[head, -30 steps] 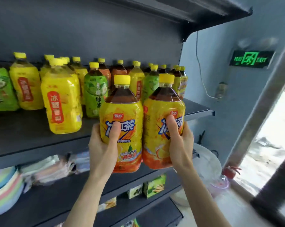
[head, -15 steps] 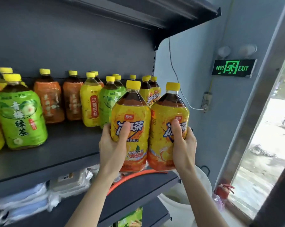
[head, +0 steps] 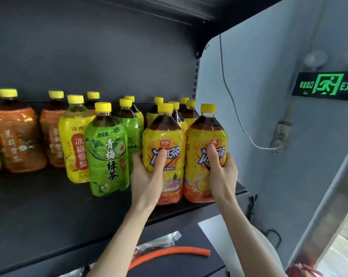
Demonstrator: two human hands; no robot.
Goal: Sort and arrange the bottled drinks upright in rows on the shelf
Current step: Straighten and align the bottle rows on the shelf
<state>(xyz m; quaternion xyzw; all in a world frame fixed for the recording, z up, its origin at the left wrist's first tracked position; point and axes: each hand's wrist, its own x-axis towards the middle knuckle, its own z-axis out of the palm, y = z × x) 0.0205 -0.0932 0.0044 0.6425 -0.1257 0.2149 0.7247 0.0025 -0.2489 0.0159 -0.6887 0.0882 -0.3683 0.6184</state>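
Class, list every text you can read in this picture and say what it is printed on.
"EXIT": exit sign.
"安全出口": the same sign.
"冰红茶": left tea bottle and right tea bottle, both held.
"青梅绿茶": green bottle.
"冰糖雪梨": yellow bottle.
Orange bottles: labels too blurred to read.
Small print on the tea bottles: too small to read.

2 upright tea bottles (head: 165, 136) in hands (head: 147, 177)

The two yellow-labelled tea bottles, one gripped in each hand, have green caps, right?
No: the head view shows yellow caps. The left hand grips one yellow-labelled plastic tea bottle, and the right hand grips the second tea bottle.
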